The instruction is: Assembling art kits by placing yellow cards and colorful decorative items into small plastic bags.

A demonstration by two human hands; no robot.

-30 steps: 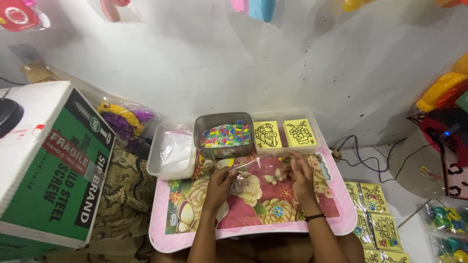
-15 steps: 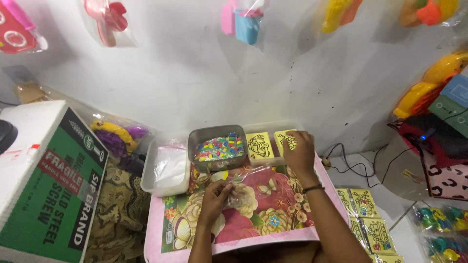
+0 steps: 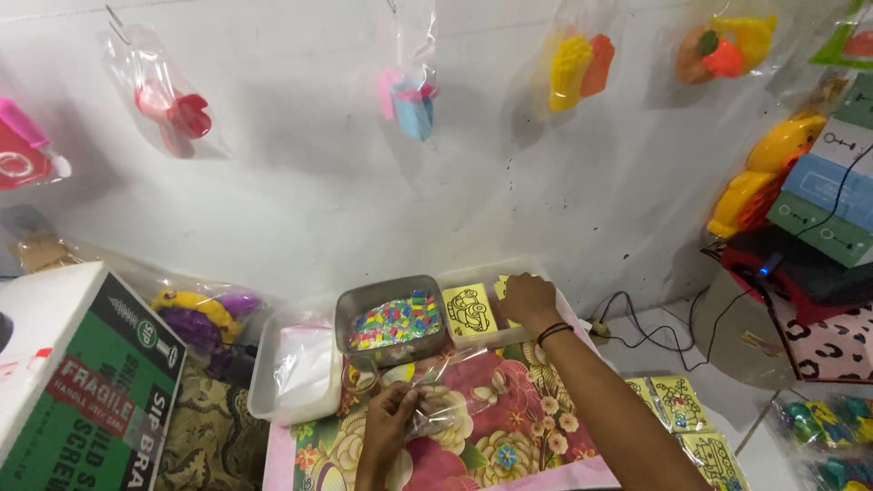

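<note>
My right hand (image 3: 527, 300) reaches forward and rests on a stack of yellow picture cards (image 3: 469, 311) in a clear tray behind the flowered pink board (image 3: 509, 427). A black band circles that wrist. My left hand (image 3: 389, 425) pinches a small clear plastic bag (image 3: 438, 400) lying on the board. Just beyond it stands a grey tub of small multicoloured pieces (image 3: 393, 320).
A white tray with clear bags (image 3: 300, 373) sits left of the tub. A green and white carton (image 3: 86, 382) stands far left. More yellow cards (image 3: 691, 427) lie on the floor at right. Bagged toys (image 3: 173, 105) hang on the wall; cables (image 3: 664, 327) trail right.
The view has tilted up toward the wall. My right hand moved from the board up to the yellow cards. My left hand stays low on the clear bag.
</note>
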